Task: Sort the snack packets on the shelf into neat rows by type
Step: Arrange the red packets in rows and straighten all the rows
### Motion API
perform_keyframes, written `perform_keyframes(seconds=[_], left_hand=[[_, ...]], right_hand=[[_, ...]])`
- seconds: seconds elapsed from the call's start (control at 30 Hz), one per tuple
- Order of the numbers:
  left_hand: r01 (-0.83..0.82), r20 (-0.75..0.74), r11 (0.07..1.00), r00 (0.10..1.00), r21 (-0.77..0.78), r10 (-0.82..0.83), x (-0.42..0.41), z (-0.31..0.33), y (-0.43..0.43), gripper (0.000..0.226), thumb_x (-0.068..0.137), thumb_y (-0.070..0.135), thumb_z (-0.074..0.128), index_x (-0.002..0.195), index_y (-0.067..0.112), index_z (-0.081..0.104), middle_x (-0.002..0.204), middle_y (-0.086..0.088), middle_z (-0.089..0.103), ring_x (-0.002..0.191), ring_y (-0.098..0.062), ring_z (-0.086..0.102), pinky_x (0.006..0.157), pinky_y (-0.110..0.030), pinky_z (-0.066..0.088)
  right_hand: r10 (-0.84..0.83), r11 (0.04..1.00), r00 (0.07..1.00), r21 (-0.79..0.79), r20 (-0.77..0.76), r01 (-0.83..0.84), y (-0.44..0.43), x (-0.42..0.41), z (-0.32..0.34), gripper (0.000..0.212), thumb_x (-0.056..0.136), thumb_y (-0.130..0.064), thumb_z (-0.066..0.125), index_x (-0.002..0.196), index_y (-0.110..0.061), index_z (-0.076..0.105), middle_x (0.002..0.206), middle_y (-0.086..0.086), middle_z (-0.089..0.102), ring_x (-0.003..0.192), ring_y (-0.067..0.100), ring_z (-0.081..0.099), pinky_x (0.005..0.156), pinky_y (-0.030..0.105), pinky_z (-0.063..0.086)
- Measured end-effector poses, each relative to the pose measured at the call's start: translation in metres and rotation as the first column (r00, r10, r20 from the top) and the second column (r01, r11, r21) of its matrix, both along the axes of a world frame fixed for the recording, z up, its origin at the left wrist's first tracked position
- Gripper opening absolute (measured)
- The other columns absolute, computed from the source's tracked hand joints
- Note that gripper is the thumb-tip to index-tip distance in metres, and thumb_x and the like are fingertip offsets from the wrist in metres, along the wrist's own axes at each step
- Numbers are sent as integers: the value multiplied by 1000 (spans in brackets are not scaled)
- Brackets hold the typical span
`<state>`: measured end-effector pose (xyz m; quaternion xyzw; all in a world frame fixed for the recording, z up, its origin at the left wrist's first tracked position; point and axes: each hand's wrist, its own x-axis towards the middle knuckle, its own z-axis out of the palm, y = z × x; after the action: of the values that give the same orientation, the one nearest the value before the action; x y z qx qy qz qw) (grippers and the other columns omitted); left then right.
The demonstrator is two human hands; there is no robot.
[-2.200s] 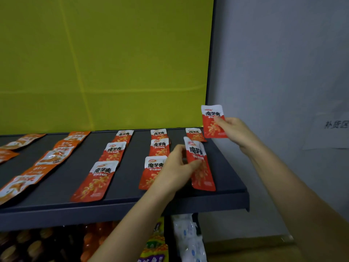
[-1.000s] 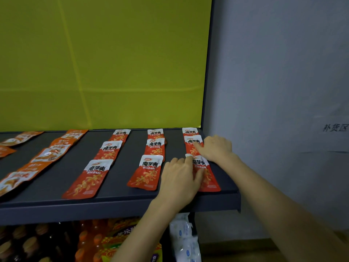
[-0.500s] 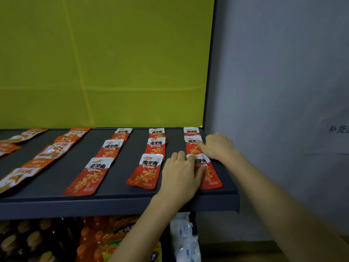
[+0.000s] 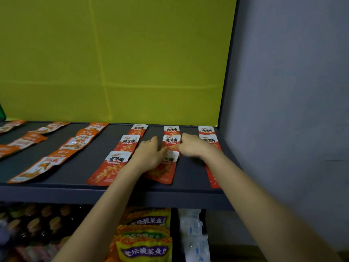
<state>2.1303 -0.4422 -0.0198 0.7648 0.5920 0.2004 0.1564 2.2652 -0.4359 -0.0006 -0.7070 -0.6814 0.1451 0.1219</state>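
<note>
Work has moved from the lined-up rightmost row [image 4: 207, 138] to the next one on the shelf [image 4: 190, 178]. There the left hand [image 4: 149, 156] lies flat on the front packet [image 4: 166, 172], and the right hand [image 4: 192, 147], also flat, touches the packet behind [image 4: 171, 140].

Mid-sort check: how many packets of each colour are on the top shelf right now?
Red packets: 9
Orange packets: at least 9; they overlap and run off the left edge
Total: at least 18
</note>
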Motion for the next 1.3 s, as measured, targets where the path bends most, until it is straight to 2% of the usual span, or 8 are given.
perform_keyframes(seconds=[0.17, 0.27, 0.33, 0.5, 0.67, 0.77, 0.97, 1.3], left_hand=[[36, 18, 998, 999, -52, -36, 2, -9, 6, 44, 95, 30, 43, 126, 0, 41, 130, -22, 51, 121, -34, 46, 99, -41, 37], [48, -45, 999, 998, -22, -49, 3, -16, 10, 51, 95, 31, 39, 138, 4, 34, 142, -18, 42, 133, -30, 36, 111, -41, 25], [50, -86, 999, 995, -9, -50, 5, -19, 10, 54, 96, 32, 34, 143, 5, 26, 150, -15, 32, 140, -26, 25, 116, -41, 15], [68, -88, 998, 994, -13, -69, 9, -19, 7, 55, 98, 34, 28, 145, 5, 23, 154, -12, 24, 144, -24, 17, 118, -42, 8], [85, 54, 996, 995, -13, -84, -4, -17, 7, 41, 98, 26, 32, 131, 4, 40, 139, -17, 46, 130, -32, 38, 110, -44, 25], [100, 87, 995, 991, -25, -98, -11, -20, 4, 30, 98, 23, 33, 118, 4, 45, 126, -18, 55, 123, -34, 45, 107, -42, 28], [140, -11, 990, 990, -10, -140, -10, -21, -6, 53, 100, 26, 25, 147, 3, 15, 155, -12, 23, 144, -21, 17, 116, -33, 5], [147, 74, 989, 986, 14, -148, -11, -14, -15, 47, 99, 22, 28, 143, 5, 27, 152, -10, 30, 142, -19, 21, 114, -31, 14]], right_hand=[[-152, 988, 975, -54, -160, 145, 19, -9, -16, 62, 93, -12, 38, 147, 0, 8, 142, 24, 38, 124, 35, 46, 64, 29, 39], [-172, 985, 964, -27, -204, 170, 22, -12, -23, 59, 90, -13, 40, 145, -4, 18, 141, 21, 41, 124, 35, 45, 93, 37, 44], [-165, 986, 963, -13, -211, 166, 21, -16, -25, 54, 89, -14, 43, 140, -4, 27, 138, 19, 45, 125, 35, 45, 101, 41, 41], [-156, 985, 967, 42, -203, 168, 17, -24, -24, 44, 92, -16, 39, 134, -1, 34, 136, 20, 48, 124, 34, 47, 104, 40, 37], [-163, 984, 951, 28, -263, 177, -4, -22, -17, 53, 98, -21, 36, 144, -3, 18, 139, 21, 44, 119, 31, 50, 87, 33, 40], [-103, 993, 974, 37, -201, 113, -23, -22, -23, 61, 99, -24, 34, 148, -3, 4, 143, 21, 39, 120, 30, 48, 94, 36, 41], [-40, 993, 989, 104, -143, 55, -38, -27, -32, 57, 100, -25, 30, 149, -6, 7, 153, 9, 28, 140, 28, 25, 115, 37, 19], [-22, 985, 989, 169, -148, 47, -36, -27, -37, 48, 99, -25, 31, 143, -9, 23, 139, 10, 45, 129, 27, 39, 111, 41, 28]])
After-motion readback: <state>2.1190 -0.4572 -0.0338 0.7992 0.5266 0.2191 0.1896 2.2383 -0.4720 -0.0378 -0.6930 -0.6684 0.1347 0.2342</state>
